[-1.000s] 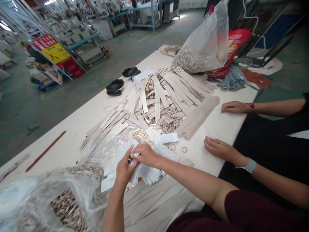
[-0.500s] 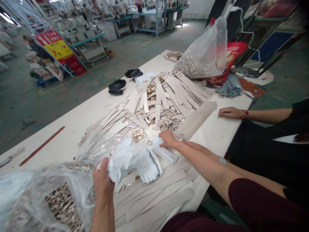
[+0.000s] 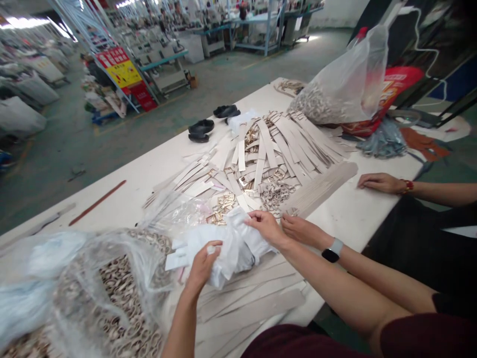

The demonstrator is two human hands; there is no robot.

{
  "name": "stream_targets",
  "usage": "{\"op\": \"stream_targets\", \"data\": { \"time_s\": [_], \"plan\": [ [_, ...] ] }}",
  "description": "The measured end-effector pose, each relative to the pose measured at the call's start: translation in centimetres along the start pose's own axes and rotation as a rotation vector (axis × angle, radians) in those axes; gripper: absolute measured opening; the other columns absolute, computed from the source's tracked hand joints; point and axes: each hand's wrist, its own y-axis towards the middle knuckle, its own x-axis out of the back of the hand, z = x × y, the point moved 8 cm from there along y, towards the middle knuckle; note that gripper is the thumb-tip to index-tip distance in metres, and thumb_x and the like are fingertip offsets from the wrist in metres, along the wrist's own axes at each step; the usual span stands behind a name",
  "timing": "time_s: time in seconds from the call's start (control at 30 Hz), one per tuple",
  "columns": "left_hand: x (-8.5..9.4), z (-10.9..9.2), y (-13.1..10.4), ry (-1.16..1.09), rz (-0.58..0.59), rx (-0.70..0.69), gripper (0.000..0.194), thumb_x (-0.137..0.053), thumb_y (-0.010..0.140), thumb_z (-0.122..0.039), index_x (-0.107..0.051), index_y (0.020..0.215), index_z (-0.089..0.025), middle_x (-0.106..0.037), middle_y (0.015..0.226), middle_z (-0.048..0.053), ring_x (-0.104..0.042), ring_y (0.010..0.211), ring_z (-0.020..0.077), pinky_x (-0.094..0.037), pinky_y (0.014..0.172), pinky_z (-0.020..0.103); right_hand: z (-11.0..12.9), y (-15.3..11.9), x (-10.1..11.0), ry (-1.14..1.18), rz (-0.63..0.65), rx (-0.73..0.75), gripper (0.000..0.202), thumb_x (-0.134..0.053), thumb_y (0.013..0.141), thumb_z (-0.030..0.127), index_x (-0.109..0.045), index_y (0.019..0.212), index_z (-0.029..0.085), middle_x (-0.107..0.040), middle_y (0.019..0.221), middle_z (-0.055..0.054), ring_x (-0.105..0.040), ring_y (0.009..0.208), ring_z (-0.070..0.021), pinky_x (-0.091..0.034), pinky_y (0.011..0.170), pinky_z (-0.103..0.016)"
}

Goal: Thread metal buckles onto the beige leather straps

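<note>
Thin, crumpled white wrapping (image 3: 231,243) spans the space between my two hands, low over the table. My left hand (image 3: 204,262) grips its left side with thumb and fingers. At its upper right edge my right hand (image 3: 265,226) pinches the sheet. Whatever lies inside or beneath the wrapping is hidden. Just beyond it are gold buckles (image 3: 224,203) and a small heap of beige loops (image 3: 278,195). Flat beige straps (image 3: 257,298) lie under and in front of it, and a pile of beige straps with buckles (image 3: 266,144) is farther back.
A co-worker's hand with a watch (image 3: 303,229) is close beside my right hand; their other hand (image 3: 380,183) rests on the table edge. Clear bags of loops stand at left (image 3: 122,278) and back right (image 3: 320,102). Black objects (image 3: 201,130) and a brown strip (image 3: 97,203) lie leftward.
The wrapping has been drawn together and covers the folded white stack seen before. My left hand has moved in toward my right. The view has shifted left, and the co-worker's watch hand now shows.
</note>
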Motion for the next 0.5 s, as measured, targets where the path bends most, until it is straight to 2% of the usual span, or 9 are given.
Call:
{"op": "stream_targets", "data": {
  "time_s": [0.07, 0.1, 0.17, 0.27, 0.33, 0.4, 0.5],
  "plan": [
    [-2.8, -0.5, -0.3, -0.072, 0.113, -0.018, 0.036, -0.054, 0.079, -0.043, -0.064, 0.098, -0.013, -0.066, 0.087, 0.004, -0.057, 0.08, 0.0197, -0.044, 0.074, 0.029, -0.7, -1.5, -0.9, 0.304, 0.092, -0.188, 0.02, -0.072, 0.071, 0.033, -0.067, 0.082, 0.017, -0.06, 0.065, 0.001, -0.054, 0.063, -0.0141, -0.04, 0.056, -0.024],
    [-3.7, -0.7, -0.4, -0.106, 0.14, -0.014, 0.037, -0.053, 0.08, -0.043, -0.062, 0.099, -0.012, -0.066, 0.088, 0.005, -0.057, 0.081, 0.0201, -0.044, 0.075, 0.03, -1.0, -2.2, -0.4, 0.367, 0.121, -0.249, 0.016, -0.071, 0.072, 0.03, -0.066, 0.079, 0.017, -0.061, 0.065, 0.0, -0.055, 0.064, -0.0148, -0.041, 0.056, -0.024],
    [-4.7, -0.8, -0.7, -0.133, 0.146, -0.01, 0.036, -0.053, 0.08, -0.043, -0.06, 0.099, -0.013, -0.065, 0.088, 0.005, -0.055, 0.079, 0.0194, -0.044, 0.074, 0.029, -1.3, -3.2, 2.6, 0.36, 0.15, -0.282, 0.005, -0.067, 0.075, 0.023, -0.065, 0.073, 0.019, -0.06, 0.064, 0.0, -0.057, 0.069, -0.0156, -0.042, 0.055, -0.024],
    [-4.7, -1.0, -1.3, -0.017, 0.11, -0.041, 0.027, -0.052, 0.082, -0.043, -0.055, 0.079, -0.016, -0.055, 0.072, 0.0, -0.049, 0.069, 0.0149, -0.038, 0.065, 0.024, -1.2, -3.5, 8.2, 0.228, 0.197, -0.21, 0.012, -0.063, 0.074, 0.015, -0.064, 0.065, 0.022, -0.061, 0.065, 0.0, -0.058, 0.077, -0.0172, -0.045, 0.058, -0.026],
    [-4.3, -1.3, -1.8, 0.097, 0.083, -0.087, 0.031, -0.05, 0.084, -0.042, -0.044, 0.065, -0.018, -0.043, 0.064, -0.004, -0.042, 0.063, 0.0125, -0.033, 0.061, 0.023, -0.9, -3.4, 10.5, 0.14, 0.182, -0.132, 0.012, -0.064, 0.071, 0.015, -0.064, 0.063, 0.023, -0.063, 0.066, -0.001, -0.059, 0.08, -0.0199, -0.046, 0.061, -0.028],
    [-3.7, -1.6, -2.2, 0.133, 0.059, -0.114, 0.035, -0.049, 0.085, -0.041, -0.035, 0.062, -0.019, -0.036, 0.062, -0.005, -0.038, 0.061, 0.0114, -0.029, 0.059, 0.023, -0.8, -3.5, 10.9, 0.114, 0.16, -0.091, 0.007, -0.065, 0.07, 0.018, -0.065, 0.064, 0.023, -0.064, 0.068, -0.001, -0.059, 0.082, -0.0219, -0.048, 0.063, -0.031],
    [-2.5, -2.1, -2.3, 0.109, -0.009, -0.117, 0.034, -0.047, 0.086, -0.041, -0.033, 0.063, -0.02, -0.033, 0.061, -0.005, -0.035, 0.059, 0.011, -0.027, 0.056, 0.023, -0.9, -3.7, 9.4, 0.133, 0.143, -0.047, 0.001, -0.067, 0.068, 0.024, -0.066, 0.067, 0.023, -0.065, 0.072, -0.002, -0.06, 0.084, -0.022, -0.049, 0.067, -0.032]
  ]
}}
